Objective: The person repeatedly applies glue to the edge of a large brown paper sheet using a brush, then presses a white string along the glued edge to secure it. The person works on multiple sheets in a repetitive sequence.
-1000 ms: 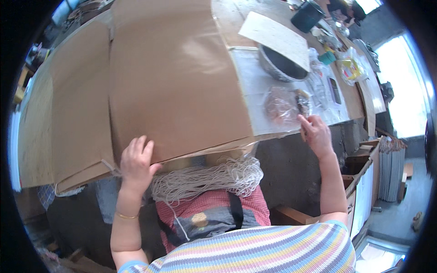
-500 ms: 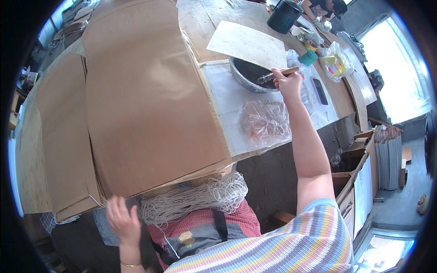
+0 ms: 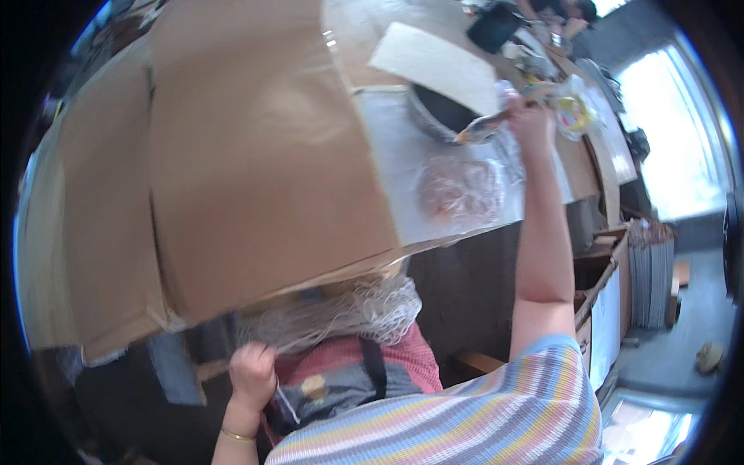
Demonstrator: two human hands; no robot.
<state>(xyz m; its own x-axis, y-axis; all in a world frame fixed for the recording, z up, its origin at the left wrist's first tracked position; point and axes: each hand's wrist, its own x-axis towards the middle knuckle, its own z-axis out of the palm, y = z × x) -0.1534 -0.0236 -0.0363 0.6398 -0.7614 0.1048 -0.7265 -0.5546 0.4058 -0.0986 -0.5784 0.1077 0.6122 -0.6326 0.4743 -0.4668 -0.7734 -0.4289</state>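
Observation:
My right hand (image 3: 533, 124) is closed around a wooden-handled tool, seemingly a brush (image 3: 482, 129), its working end blurred over the right rim of a grey bowl (image 3: 421, 118). Dark contents show inside the bowl, and a pale thin board (image 3: 438, 63) covers its far side. My left hand (image 3: 253, 375) is down by my lap, fingers curled in, beside a bundle of white cord (image 3: 349, 314). Whether it grips anything is hidden. Large brown paper sheets (image 3: 263, 155) lie stacked on the table to the left of the bowl.
A clear plastic bag with pinkish contents (image 3: 462, 188) lies on white sheeting near the table's front edge. Farther back are a dark bucket (image 3: 494, 27) and a plastic bag with yellow items (image 3: 575, 112). Another person (image 3: 554, 11) is at the far right.
My right hand has lifted the tool and drawn it rightward, from inside the bowl to its rim. My left hand has left the paper's edge, moved toward my lap and curled its fingers.

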